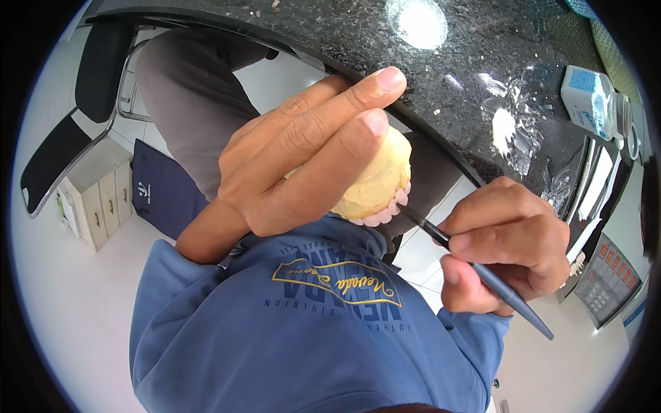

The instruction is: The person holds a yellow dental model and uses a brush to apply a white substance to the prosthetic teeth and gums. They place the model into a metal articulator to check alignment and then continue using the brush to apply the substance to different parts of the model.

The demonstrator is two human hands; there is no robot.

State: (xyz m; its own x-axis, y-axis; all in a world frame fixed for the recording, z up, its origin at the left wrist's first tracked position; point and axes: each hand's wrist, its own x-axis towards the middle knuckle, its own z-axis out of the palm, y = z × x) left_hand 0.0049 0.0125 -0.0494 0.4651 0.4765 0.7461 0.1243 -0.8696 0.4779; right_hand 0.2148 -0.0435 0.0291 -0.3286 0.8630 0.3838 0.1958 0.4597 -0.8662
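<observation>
My left hand [310, 151] is wrapped round a pale yellow, rounded plaster-like piece [379, 182], which looks like a dental cast. Along its lower edge runs a row of pinkish, tooth-like bumps [380, 216]. Two of my left fingers stretch across its top, and the palm side hides much of it. Pinched in my right hand [506, 248] is a slim brush [506, 292] with a dark blue-grey, tapered handle and a black front part. Its fine tip meets the pinkish edge; whether it touches there I cannot tell for certain.
A speckled black countertop [330, 27] spans the top, with a smear of white paste [504, 131] on it. A white jar with a blue label [589, 102] lies at the right. Lower left are a black chair [103, 69] and a small drawer cabinet [103, 203].
</observation>
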